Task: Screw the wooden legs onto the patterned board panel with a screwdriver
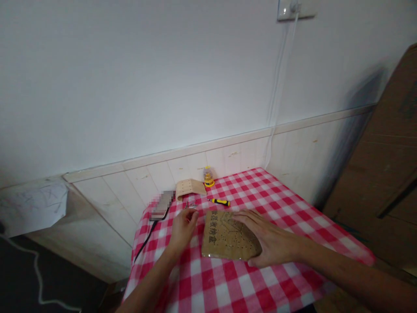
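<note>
A brown cardboard piece [224,239] with rounded right side lies on the checked tablecloth. Dark printed characters run down its left side, and many small dots or holes mark its face. My right hand [260,234] grips its right side, fingers over the far edge and thumb at the near corner. To the left of the cardboard, my left hand [185,228] has its fingers curled together; whatever they hold is too small to make out. Just beyond these fingertips lie several small metal pieces [191,204], probably screws. A yellow-and-black screwdriver [221,202] rests behind the cardboard.
Against the wall stand a curved wooden piece with holes [187,188] and a clear tub with yellow parts [208,177]. A blurred-out device [163,205] with a black cable lies at the left edge of the tablecloth [254,278]. A large cardboard sheet [374,165] leans at right.
</note>
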A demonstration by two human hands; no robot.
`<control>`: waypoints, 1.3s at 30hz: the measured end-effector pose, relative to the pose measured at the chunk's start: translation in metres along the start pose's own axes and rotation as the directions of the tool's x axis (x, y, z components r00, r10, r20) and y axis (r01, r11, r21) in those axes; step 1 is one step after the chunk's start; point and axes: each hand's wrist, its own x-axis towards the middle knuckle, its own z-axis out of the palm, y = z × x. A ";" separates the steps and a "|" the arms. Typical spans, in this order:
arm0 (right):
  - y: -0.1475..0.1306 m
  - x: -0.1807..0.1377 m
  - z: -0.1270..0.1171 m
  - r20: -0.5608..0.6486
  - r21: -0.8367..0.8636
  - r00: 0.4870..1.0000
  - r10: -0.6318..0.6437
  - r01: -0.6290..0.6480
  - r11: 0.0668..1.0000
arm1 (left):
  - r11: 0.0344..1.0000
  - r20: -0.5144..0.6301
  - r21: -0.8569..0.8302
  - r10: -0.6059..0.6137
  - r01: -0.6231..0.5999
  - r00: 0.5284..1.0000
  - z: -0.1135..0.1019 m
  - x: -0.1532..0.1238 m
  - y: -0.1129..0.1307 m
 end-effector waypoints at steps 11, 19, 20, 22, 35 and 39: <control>-0.004 -0.027 0.017 -0.108 0.056 0.944 0.312 -0.308 0.950 | 0.995 0.155 -0.097 -0.012 0.028 0.988 0.000 -0.105 0.028; -0.018 -0.057 0.080 -0.355 0.084 0.838 0.415 -0.413 0.907 | 0.991 0.118 -0.062 -0.110 0.118 0.987 0.021 -0.133 0.030; -0.021 -0.058 0.081 -0.374 0.089 0.836 0.401 -0.398 0.913 | 0.991 0.102 -0.084 -0.092 0.101 0.990 0.023 -0.138 0.028; -0.028 -0.060 0.076 -0.407 0.101 0.837 0.366 -0.357 0.929 | 0.988 0.023 -0.146 -0.051 0.053 0.998 0.026 -0.147 0.025; -0.071 -0.055 0.044 -0.696 -0.020 0.712 0.089 -0.143 0.989 | 0.966 -0.532 -0.185 0.057 -0.182 0.845 0.004 -0.168 0.040; -0.072 -0.060 0.045 -0.737 0.120 0.650 0.187 -0.147 0.982 | 0.940 -0.510 -0.327 -0.086 -0.100 0.856 0.000 -0.174 0.045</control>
